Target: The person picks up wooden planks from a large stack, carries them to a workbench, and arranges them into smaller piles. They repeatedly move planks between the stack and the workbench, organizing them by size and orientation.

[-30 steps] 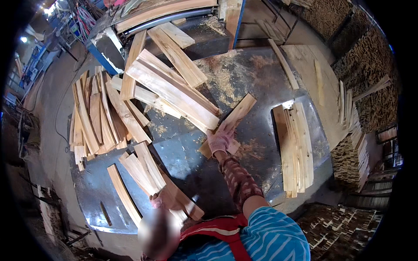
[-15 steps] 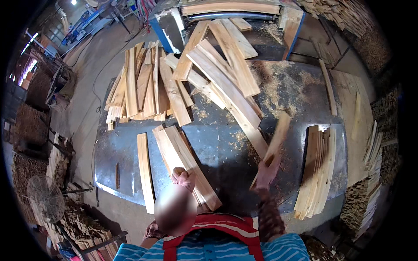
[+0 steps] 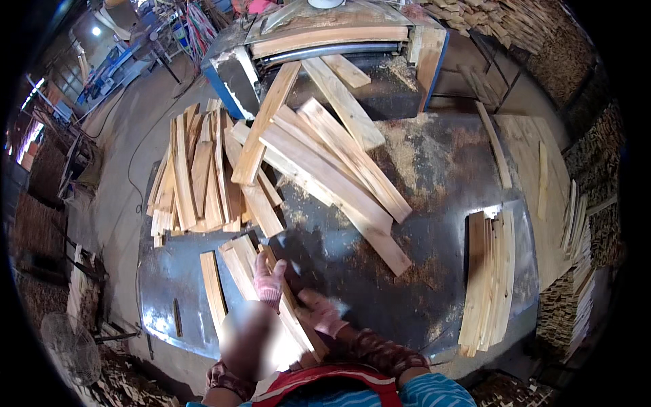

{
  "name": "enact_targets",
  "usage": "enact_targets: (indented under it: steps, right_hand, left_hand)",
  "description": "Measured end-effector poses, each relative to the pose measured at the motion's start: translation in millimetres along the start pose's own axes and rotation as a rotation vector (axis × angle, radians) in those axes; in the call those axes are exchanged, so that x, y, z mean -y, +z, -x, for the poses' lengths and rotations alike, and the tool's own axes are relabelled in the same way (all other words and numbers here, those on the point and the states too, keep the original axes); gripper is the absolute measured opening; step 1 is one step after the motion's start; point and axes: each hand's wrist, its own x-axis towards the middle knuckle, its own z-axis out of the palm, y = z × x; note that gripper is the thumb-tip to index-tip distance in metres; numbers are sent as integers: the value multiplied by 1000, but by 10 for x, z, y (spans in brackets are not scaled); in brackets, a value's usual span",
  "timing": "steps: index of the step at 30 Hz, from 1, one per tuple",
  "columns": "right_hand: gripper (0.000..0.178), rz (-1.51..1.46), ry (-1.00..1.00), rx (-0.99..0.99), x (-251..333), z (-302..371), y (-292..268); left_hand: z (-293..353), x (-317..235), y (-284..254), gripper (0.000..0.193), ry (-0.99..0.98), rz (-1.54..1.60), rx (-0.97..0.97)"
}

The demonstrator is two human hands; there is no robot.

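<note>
Several planks run far-L to near-R; L hand over them, grip spread; R hand just R of them, grip blurred, can't tell.

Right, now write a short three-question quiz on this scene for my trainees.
1. True or false: the neatly aligned boards lie to the right of the right hand.
2. Which lies nearer the metal roller: (a) the wire-caged fan, or (b) the crossed boards?
3. Fill in: in this view, the left hand overlaps a group of ____.

Key: 1. True. 2. b. 3. Wooden boards.
</note>
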Motion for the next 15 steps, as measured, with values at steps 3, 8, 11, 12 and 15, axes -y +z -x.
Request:
enact_targets:
  steps: [3, 8, 11, 12, 15]
  right_hand:
    - [60, 279, -449, -669, -80, -732, -859]
    - [72, 964, -240, -826, 137, -1661, -2516]
    - [68, 925, 150, -568, -489, -1979, -2978]
    - [67, 906, 193, -465, -475, -2064, -3015]
    - [61, 939, 374, -386, -731, -2104, -3216]
  left_hand:
    - [-525, 32, 458, 91, -51, 673, 286]
    - [-931, -711, 1250, 103, -98, 811, 659]
    - [-1076, -1083, 1750, 78, -196, 1020, 703]
    - [-1207, -1022, 1876, 71, -371, 1000, 667]
    - [-1176, -1077, 2035, 57, -531, 1018, 613]
